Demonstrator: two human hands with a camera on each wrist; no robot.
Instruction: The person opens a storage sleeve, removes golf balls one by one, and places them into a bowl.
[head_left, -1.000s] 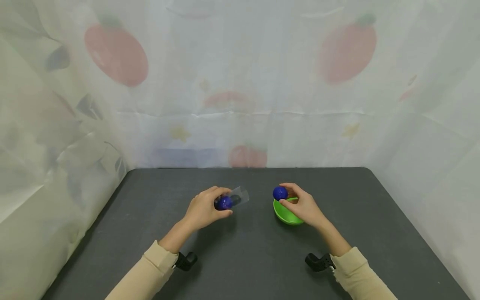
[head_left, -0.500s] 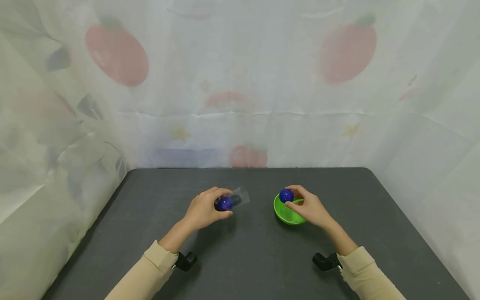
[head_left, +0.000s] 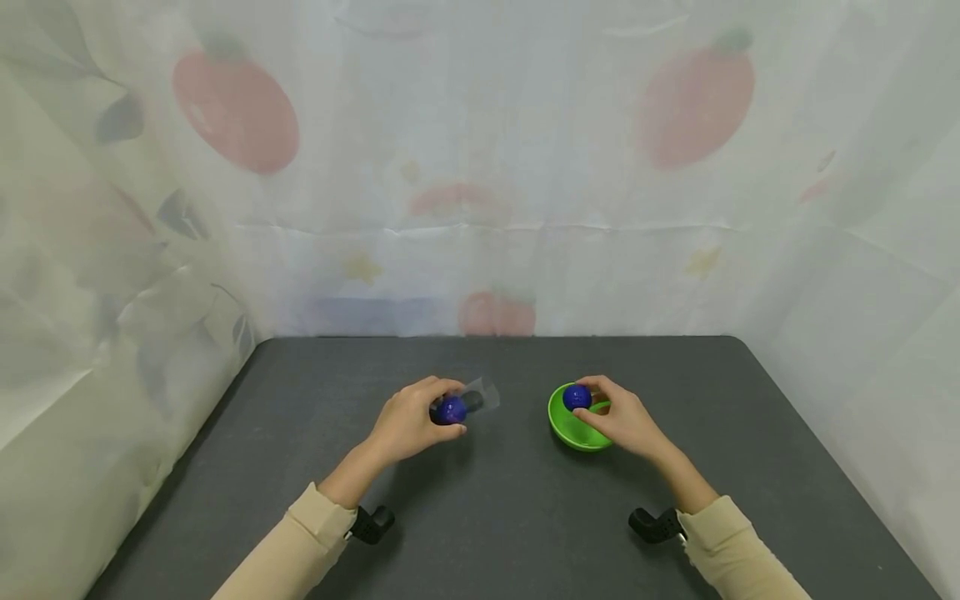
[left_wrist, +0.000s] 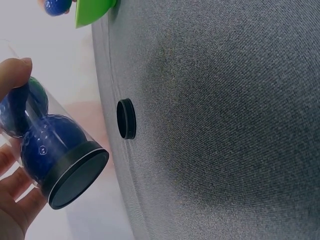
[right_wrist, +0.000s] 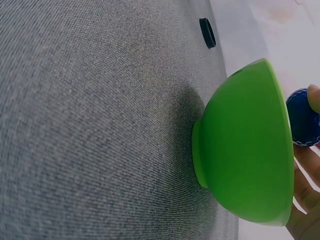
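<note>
My left hand (head_left: 441, 410) grips a clear plastic tube (left_wrist: 47, 150) with a black end (left_wrist: 75, 172), held tilted above the dark table (head_left: 495, 517). Blue balls (left_wrist: 50, 142) sit inside the tube, and one shows at my fingers (head_left: 450, 409). My right hand (head_left: 590, 402) pinches a single blue ball (head_left: 576, 397) just over the mouth of a green bowl (head_left: 570, 423). The right wrist view has the bowl (right_wrist: 250, 145) standing on the table with the ball (right_wrist: 302, 120) at its rim beside my fingers (right_wrist: 306, 186).
A small black cap (left_wrist: 126, 118) lies on the table between tube and bowl; it also shows in the right wrist view as the cap (right_wrist: 207, 32). Sheer curtains (head_left: 480, 167) printed with fruit close in the back and both sides.
My right hand has come down and slightly right with the blue ball, from above the bowl's far rim to its mouth. The left hand and tube have barely moved.
</note>
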